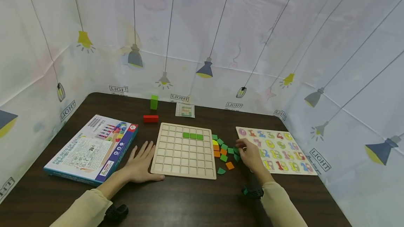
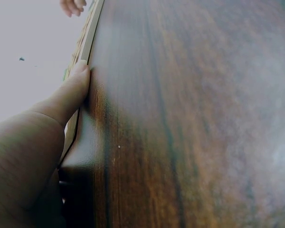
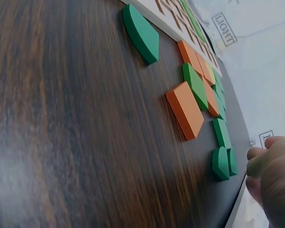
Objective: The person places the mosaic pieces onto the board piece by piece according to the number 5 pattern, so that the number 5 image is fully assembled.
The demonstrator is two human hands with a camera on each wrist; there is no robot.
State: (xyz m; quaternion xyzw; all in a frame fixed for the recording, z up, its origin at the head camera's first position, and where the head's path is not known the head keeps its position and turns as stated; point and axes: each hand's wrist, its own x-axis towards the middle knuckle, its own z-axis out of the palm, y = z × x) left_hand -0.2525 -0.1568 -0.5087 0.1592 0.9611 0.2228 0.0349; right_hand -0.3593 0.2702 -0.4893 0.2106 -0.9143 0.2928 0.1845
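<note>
My left hand (image 1: 139, 165) lies with fingers spread on the table, just left of a wooden grid board (image 1: 183, 151). Its thumb (image 2: 75, 90) rests against the board's near edge. Three green square tiles (image 1: 193, 136) sit side by side in a far row of the grid. My right hand (image 1: 250, 155) hovers with loosely bent fingers beside the loose green pieces and overlaps the number board's left edge. Nothing shows between its fingertips. Two rounded green pieces (image 3: 221, 164) stand closest to it. An orange tile (image 3: 185, 111) and a green leaf-shaped piece (image 3: 141, 35) lie apart nearer the front.
A wooden number board (image 1: 277, 150) lies at the right and a flat printed box (image 1: 85, 150) at the left. At the back are a green block (image 1: 154, 102), a red block (image 1: 150, 118) and a small pattern card (image 1: 185, 110). A printed cloth (image 1: 189, 27) hangs behind.
</note>
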